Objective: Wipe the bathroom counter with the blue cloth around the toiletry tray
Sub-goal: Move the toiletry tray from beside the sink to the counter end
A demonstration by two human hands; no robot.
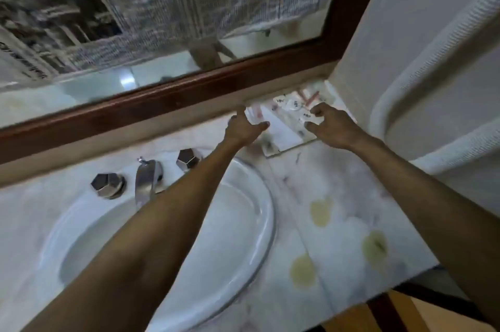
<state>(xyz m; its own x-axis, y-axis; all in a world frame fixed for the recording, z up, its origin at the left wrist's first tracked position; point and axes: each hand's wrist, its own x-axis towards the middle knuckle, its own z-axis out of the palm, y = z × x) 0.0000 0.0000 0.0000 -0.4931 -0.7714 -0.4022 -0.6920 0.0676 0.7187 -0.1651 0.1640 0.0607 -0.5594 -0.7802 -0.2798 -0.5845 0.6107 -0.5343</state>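
The toiletry tray (284,134) is a pale flat tray at the back right corner of the marble counter (332,185), holding several small blurred items, some pinkish. My left hand (243,129) hovers at the tray's left edge with fingers spread, index pointing at the mirror frame and thumb toward the tray. My right hand (331,123) hangs over the tray's right half, fingers curled like a claw with a gap between thumb and fingers and nothing visibly in them. No blue cloth is in view. Motion blur hides whether either hand touches the tray.
A white oval sink (216,223) lies under my left forearm, with a chrome faucet (147,180) and two faceted knobs (108,184) behind it. Yellowish stains (374,246) mark the counter's right part. A wood-framed mirror (189,88) backs the counter; a white towel (438,88) hangs right.
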